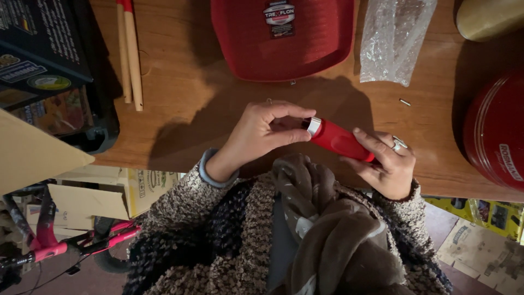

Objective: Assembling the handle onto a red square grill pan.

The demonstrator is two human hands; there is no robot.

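Holding red handle [341,141] in right hand [388,166], left hand [261,134] pinching its metal collar [313,125]; red pan [284,35] lying apart, unattached.

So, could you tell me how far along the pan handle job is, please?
Done: the red pan lies unwrapped on the table. In hand: the right hand holds the red handle; the left hand pinches its metal end. Left: the handle is apart from the pan.
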